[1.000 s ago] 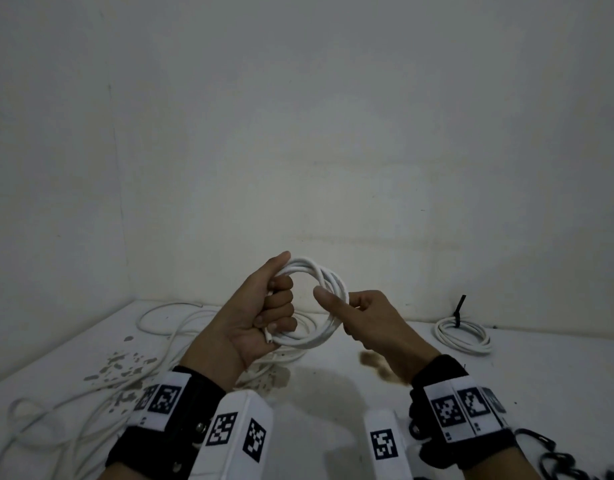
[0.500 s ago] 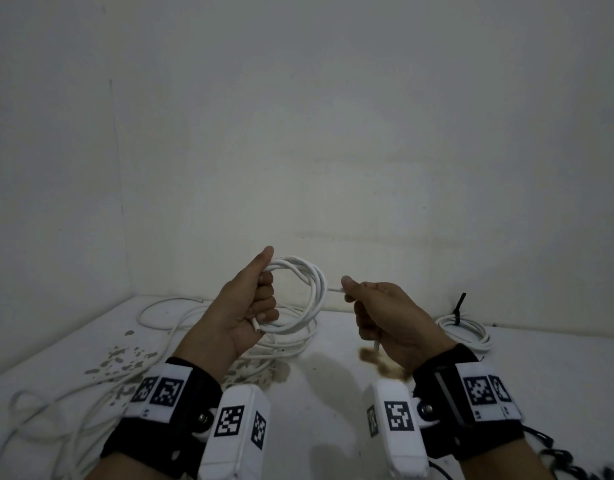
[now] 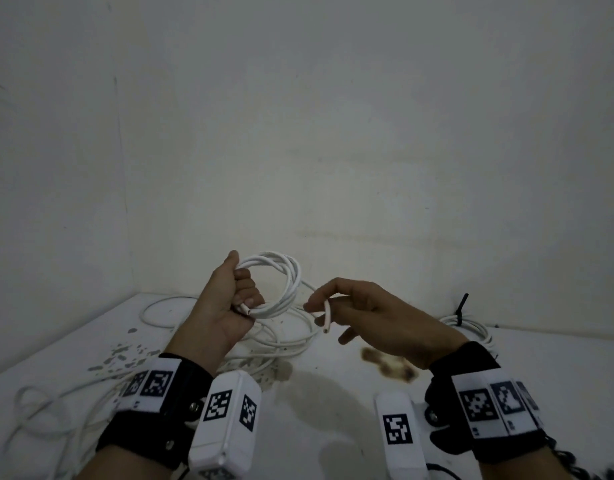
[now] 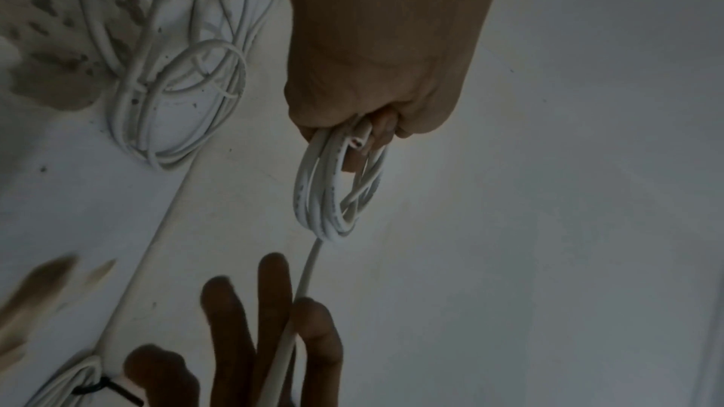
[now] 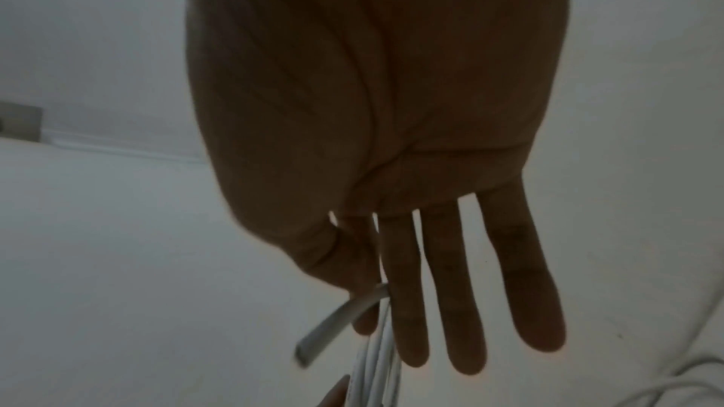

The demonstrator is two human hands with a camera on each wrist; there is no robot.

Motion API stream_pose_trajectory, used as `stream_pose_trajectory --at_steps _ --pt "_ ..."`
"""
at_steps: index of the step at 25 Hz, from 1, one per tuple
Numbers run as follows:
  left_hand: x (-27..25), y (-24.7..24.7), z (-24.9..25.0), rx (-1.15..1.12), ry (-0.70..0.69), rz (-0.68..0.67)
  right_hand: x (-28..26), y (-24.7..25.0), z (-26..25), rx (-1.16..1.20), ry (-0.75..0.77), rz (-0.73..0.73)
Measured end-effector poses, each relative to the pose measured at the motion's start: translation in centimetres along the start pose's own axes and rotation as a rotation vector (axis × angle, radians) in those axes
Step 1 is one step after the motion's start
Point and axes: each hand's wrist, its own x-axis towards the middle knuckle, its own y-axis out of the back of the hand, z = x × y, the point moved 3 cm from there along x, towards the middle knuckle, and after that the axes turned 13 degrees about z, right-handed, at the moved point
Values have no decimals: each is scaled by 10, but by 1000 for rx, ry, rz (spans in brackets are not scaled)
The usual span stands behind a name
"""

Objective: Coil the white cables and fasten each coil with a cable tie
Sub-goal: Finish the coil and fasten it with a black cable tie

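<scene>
My left hand point(image 3: 236, 299) grips a small coil of white cable point(image 3: 284, 282) in its fist, held upright above the table; one cut end point(image 3: 244, 309) pokes out by the fingers. In the left wrist view the coil point(image 4: 333, 194) hangs from that fist point(image 4: 372, 79). From the coil the cable's free end point(image 3: 327, 318) runs right to my right hand point(image 3: 354, 306), which pinches it between thumb and index finger while the other fingers stay straight. The right wrist view shows this pinch on the cable end point(image 5: 341, 321) and the coil strands point(image 5: 376, 379) below it.
Loose white cables point(image 3: 73, 393) sprawl over the white table's left side point(image 3: 333, 427) and under my hands. A tied coil point(image 3: 471, 329) with a black cable tie point(image 3: 460, 304) lies at the back right. Black ties point(image 3: 575, 462) lie at the near right. Walls close the left and back.
My right hand left the coil, drew the free end out to the right, and now holds it bent downward with the other fingers spread. The left hand keeps its grip on the coil.
</scene>
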Motion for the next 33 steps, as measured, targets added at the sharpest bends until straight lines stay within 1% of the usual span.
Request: stream_pose_trajectory --at_steps 2,5,6,8,10,12,14,17,20,21,23,25,27,28,30,31,33 --pt "0 1 1 -43 38 -11 1 0 3 -69 88 16" --pt "-1 2 0 -80 102 -47 3 3 1 -337 266 178" --pt "-3 1 -3 -78 120 -64 4 1 -2 -352 296 211" --pt "-7 -5 -9 -44 122 -79 5 -8 -9 -268 335 249" --pt "-11 -12 -15 30 61 -64 6 -17 -12 -223 340 323" --pt "-13 -16 -18 86 -14 -39 8 -23 -8 -191 323 408" --pt "-15 -18 -20 108 -48 -27 8 -26 -2 -142 299 460" --pt "-18 -21 -23 126 -97 -13 8 -34 5 -91 228 442" --pt "-22 -26 -26 137 -116 -51 8 -38 15 4 127 411" --pt "-24 -27 -26 137 -103 -76 8 -37 19 49 96 412" --pt "-28 -29 -26 148 -30 -160 7 -33 22 117 18 406" --pt "-32 -30 -27 185 43 -253 7 -33 23 231 -35 348" --pt "-33 -30 -26 230 49 -305 8 -39 24 379 -49 264" --pt "-33 -30 -25 232 46 -311 8 -41 23 438 -57 247" --pt "-30 -30 -26 195 54 -289 7 -44 22 514 -78 263" --pt "-27 -28 -27 169 75 -272 7 -44 21 543 -87 280" --pt "-22 -23 -31 124 160 -239 6 -45 19 580 -100 310"
